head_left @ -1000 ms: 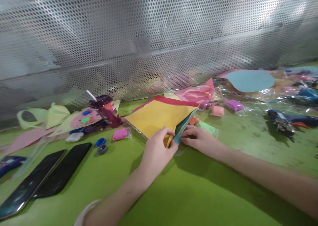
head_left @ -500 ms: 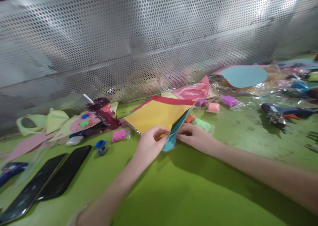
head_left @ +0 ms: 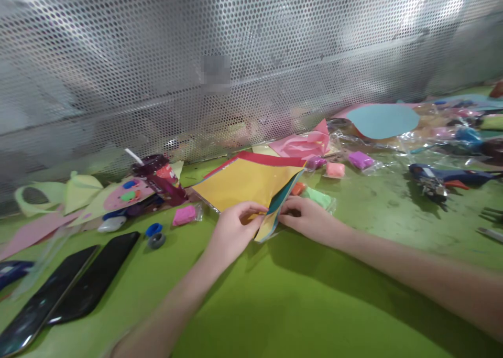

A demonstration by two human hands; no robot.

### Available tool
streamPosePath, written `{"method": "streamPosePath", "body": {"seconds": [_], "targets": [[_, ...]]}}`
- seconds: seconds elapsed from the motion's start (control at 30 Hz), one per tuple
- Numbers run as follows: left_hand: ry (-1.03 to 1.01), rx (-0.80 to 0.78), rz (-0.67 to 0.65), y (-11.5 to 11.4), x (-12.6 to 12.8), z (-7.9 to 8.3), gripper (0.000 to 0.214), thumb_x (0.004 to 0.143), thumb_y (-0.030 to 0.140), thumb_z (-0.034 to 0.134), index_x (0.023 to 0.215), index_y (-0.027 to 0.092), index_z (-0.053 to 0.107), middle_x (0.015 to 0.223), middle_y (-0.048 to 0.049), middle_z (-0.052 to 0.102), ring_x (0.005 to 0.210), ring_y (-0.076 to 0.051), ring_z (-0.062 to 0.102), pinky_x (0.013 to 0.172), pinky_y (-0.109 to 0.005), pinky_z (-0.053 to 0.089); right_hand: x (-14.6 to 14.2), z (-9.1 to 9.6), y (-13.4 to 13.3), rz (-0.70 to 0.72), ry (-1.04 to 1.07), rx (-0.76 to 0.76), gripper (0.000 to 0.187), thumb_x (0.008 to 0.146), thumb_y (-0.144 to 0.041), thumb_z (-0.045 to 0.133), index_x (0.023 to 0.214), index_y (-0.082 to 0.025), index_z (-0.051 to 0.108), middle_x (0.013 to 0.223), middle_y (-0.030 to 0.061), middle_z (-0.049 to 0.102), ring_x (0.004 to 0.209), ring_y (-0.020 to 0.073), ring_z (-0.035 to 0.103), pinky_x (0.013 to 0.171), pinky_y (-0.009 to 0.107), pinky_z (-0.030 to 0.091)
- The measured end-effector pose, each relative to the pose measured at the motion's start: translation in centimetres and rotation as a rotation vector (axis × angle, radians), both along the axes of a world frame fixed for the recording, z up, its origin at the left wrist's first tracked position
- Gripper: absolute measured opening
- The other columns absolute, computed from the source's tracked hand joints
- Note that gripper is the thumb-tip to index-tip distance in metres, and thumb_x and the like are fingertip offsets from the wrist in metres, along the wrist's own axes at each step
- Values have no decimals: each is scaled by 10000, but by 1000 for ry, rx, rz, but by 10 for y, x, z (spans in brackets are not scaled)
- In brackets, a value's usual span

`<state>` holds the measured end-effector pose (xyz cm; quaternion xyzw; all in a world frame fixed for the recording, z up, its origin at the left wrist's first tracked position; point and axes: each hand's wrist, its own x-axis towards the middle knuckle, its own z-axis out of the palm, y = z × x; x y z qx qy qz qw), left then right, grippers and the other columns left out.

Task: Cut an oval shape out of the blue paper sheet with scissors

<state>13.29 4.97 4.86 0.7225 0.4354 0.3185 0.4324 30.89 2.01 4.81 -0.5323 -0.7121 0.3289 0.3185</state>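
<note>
A stack of coloured paper sheets [head_left: 247,182] lies between my hands, yellow on top, with red at the far edge and teal and blue showing at the near right. Its near right corner stands bent up, and the sheets fan apart there. My left hand [head_left: 236,224] has its thumb and fingers closed on the yellow side of that corner. From the other side, my right hand [head_left: 301,214] pinches the blue and teal edges. A clear plastic edge shows along the stack. Some fingertips are hidden behind the paper.
Left are a lidded cup with a straw [head_left: 163,177], two black phones [head_left: 94,282], tape rolls [head_left: 154,235] and a pink clay packet [head_left: 184,215]. Behind the right hand lie several clay packets [head_left: 361,160]. A glue gun [head_left: 436,180] is right; a perforated metal panel [head_left: 236,59] stands behind.
At the raised corner, a yellow sheet now shows low between my hands where blue showed before. Both hands keep nearly the same place; the whole view has shifted slightly.
</note>
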Motion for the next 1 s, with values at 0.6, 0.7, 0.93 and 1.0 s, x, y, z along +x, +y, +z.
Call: {"method": "streamPosePath", "body": {"seconds": [0.6,0.7,0.93,1.0], "targets": [[12,36,-16,-2,-1,-1,136,750,160,522,833,192,625,894,-28,671,863,-160,617,805,-289,470,-1,4,0,-18,18,-34,143,719,-143,489,701,-174,627,763,1,623,690,140,560,642,248,427],[33,42,-36,-4,0,1,132,735,153,539,834,203,611,909,-22,665,877,-157,613,818,-291,470,-1,4,0,-12,15,-37,146,727,-148,486,719,-171,630,753,2,618,680,137,553,629,245,420],[173,214,17,-10,5,-5,405,651,172,645,1018,223,480,1009,-38,628,990,-197,565,925,-389,397,-1,4,0,-20,41,-33,106,716,-144,512,707,-171,614,770,11,598,673,134,546,626,247,427],[168,181,37,-9,5,-6,465,642,197,660,1056,216,448,1029,-51,621,1006,-203,556,927,-395,393,0,3,0,-4,67,-13,119,724,-146,509,735,-173,625,803,13,599,696,133,550,642,245,433]]}}
